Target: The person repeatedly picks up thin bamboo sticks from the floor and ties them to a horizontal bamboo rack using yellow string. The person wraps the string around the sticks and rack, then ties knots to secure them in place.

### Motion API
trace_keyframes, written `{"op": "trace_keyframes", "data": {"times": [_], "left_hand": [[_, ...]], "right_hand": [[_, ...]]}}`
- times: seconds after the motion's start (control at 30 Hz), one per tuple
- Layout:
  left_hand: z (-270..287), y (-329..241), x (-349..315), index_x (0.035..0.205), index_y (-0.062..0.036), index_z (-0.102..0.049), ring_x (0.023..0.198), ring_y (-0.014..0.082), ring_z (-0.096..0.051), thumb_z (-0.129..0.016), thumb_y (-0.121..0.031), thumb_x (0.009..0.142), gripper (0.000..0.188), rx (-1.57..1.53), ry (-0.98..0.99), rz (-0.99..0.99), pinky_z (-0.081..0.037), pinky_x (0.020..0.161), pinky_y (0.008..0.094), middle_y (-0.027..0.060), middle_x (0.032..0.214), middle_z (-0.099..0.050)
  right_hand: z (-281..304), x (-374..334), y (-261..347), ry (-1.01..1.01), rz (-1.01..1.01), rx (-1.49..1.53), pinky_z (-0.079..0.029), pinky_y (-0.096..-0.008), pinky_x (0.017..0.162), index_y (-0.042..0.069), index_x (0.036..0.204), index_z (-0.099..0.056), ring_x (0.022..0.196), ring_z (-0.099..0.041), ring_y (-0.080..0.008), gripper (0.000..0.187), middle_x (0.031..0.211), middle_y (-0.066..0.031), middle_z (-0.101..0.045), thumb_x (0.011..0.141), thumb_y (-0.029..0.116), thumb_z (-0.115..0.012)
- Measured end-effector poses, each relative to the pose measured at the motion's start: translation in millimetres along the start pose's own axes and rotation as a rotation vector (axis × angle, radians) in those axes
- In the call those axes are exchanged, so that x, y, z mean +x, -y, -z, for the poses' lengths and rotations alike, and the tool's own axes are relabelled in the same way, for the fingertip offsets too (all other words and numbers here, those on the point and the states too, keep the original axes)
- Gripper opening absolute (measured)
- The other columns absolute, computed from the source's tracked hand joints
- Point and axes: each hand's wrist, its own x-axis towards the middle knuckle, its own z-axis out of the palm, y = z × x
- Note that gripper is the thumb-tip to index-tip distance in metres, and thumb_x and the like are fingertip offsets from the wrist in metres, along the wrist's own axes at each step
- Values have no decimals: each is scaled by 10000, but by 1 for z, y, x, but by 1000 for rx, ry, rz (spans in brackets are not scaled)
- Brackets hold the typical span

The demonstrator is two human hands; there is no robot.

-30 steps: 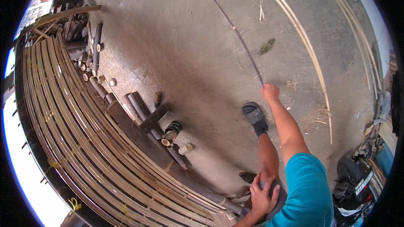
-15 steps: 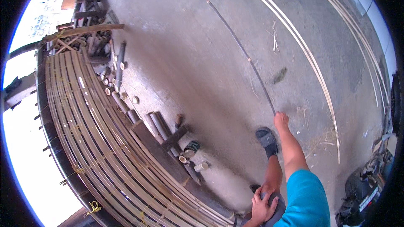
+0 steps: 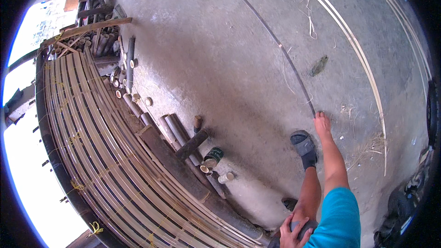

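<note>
A long, thin, dark bamboo strip [image 3: 257, 14] with pale joints stretches over the concrete floor toward the top of the view. My right hand [image 3: 322, 123], its arm reaching down and forward, is closed round the near end of this strip. My left hand [image 3: 294, 233] rests on my bent knee, fingers spread, holding nothing. Just left of the right hand is my foot in a dark slide sandal [image 3: 303, 143]. To the right lies a pair of pale bamboo strips [image 3: 356, 46] side by side.
A slatted bamboo bench [image 3: 96, 133] fills the left side. Along its edge lie several cut bamboo pieces [image 3: 177, 128] and a dark green can [image 3: 214, 155]. More strips [image 3: 409, 23] lie at far right. Fibre scraps [image 3: 372, 147] and a flattened green scrap [image 3: 318, 65] are on the floor.
The whole view has shifted, so floor things appear farther right and higher. My right hand keeps its hold on the dark strip's end; my left hand stays on the knee.
</note>
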Motion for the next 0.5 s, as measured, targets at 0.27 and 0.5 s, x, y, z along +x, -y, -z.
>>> {"op": "trace_keyframes", "data": {"times": [0.27,0.5], "left_hand": [[0,-1,-10,1367,-255,-528,1329,442,-347,-575,-452,930,482,119,28,-86,-353,1074,540,230,1484,-303],[-10,13,-26,1336,-211,-561,1289,431,-414,-596,-423,926,463,247,31,-181,-351,1077,525,233,1401,-430]], "right_hand": [[36,-15,29,-208,-185,522,-523,-450,708,71,1072,-551,785,-670,-312,186,804,-146,-650,953,213,-552],[381,-156,160,-646,57,1099,-361,-278,521,47,887,-539,597,-413,-80,257,684,19,-437,1019,266,-518]]}}
